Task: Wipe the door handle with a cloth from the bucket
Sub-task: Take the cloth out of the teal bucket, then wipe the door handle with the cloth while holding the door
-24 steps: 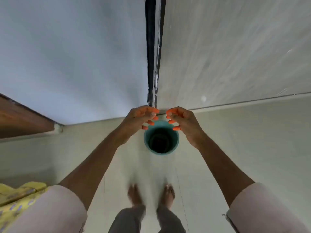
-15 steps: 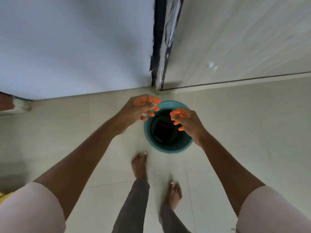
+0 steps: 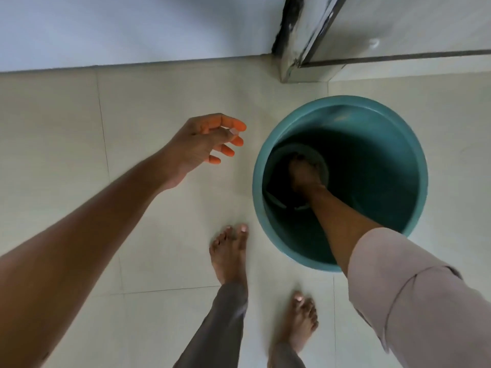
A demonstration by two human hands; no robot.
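- The right hand [image 3: 305,173] reaches deep into the teal bucket [image 3: 414,166], down at its dark bottom; whether it grips anything cannot be told.
- The left hand [image 3: 204,144] hovers over the tiled floor [image 3: 132,102] left of the bucket, fingers loosely spread and holding nothing.
- A dark shape lies at the bucket's bottom under the right hand; the cloth cannot be made out.
- The bucket stands near a door frame's foot [image 3: 300,62], beside bare feet [image 3: 231,253].

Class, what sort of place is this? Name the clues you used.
Probably a home, by a doorway: pale tiled floor, worn door frame, a teal bucket on the floor, and a barefoot person.
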